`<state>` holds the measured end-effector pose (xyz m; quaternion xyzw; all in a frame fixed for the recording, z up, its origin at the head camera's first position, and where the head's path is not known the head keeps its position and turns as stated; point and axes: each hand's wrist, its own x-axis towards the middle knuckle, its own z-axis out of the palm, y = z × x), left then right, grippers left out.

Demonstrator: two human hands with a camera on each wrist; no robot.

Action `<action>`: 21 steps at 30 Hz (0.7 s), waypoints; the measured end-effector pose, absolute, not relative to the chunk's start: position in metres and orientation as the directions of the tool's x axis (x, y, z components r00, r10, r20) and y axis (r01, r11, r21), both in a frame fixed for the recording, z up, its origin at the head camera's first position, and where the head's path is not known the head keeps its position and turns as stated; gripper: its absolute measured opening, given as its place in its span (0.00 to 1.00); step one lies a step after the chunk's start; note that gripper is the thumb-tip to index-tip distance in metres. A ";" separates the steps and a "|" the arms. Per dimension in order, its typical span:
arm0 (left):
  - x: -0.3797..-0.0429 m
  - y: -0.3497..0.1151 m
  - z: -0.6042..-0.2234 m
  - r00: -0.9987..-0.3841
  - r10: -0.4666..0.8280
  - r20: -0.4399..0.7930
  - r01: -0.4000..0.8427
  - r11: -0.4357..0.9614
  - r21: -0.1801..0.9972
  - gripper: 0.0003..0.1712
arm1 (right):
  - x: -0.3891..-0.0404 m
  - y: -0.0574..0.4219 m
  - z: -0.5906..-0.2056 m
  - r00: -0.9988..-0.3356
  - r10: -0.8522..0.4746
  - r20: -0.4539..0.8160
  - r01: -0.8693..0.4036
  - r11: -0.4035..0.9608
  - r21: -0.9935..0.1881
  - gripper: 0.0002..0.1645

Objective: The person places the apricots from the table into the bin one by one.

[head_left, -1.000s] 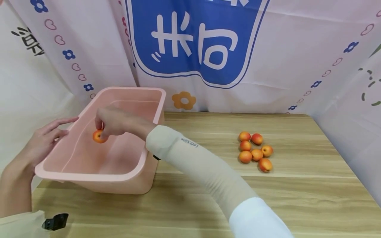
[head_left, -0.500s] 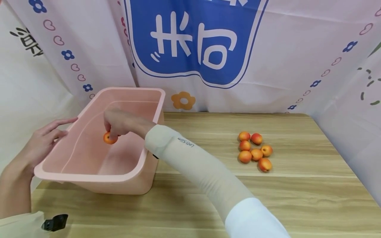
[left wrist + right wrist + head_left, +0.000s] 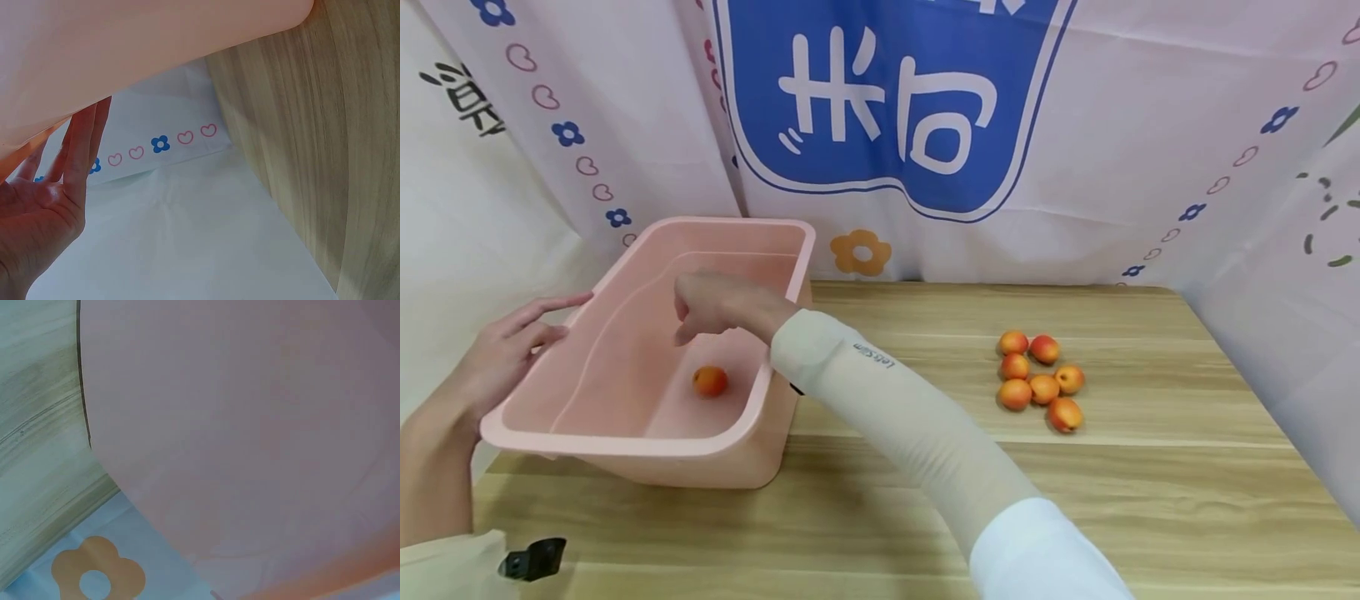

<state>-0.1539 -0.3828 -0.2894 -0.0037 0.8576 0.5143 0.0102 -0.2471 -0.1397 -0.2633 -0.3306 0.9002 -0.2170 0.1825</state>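
A deep pink plastic tub (image 3: 625, 447) sits on the left of the table. In the head view my left hand (image 3: 501, 367) is at its left rim; the left wrist view shows the fingers (image 3: 81, 147) fairly straight against the outer wall. My right hand (image 3: 711, 304) reaches over the right rim into the tub, its fingers pointing down and loosely bent, with nothing between them. Below it, inside the tub, is one orange-red apricot (image 3: 710, 381). The right wrist view shows pink tub wall (image 3: 219, 425) and no hand.
Several more apricots (image 3: 1043, 389) lie in a loose group on the wooden table (image 3: 925, 517), right of the tub. A printed white cloth (image 3: 1120, 133) hangs along the back and sides. The right forearm crosses above the table between tub and apricots.
The right hand, which held the apricot inside the tub, has moved a little to the right and let it go. The apricot is now below the hand. The left hand stays at the rim.
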 end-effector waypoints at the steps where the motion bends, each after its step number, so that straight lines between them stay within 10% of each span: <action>1: -0.154 -0.383 -0.289 -1.000 0.004 -0.020 -0.016 0.468 0.884 0.26 | -0.247 -0.139 -0.263 -0.714 -0.676 -0.184 -0.522 0.688 -0.504 0.13; 21: -0.153 -0.382 -0.289 -1.000 0.015 0.009 0.015 0.472 0.881 0.28 | -0.224 -0.094 -0.244 -0.482 -0.876 0.013 -0.757 0.408 -0.511 0.16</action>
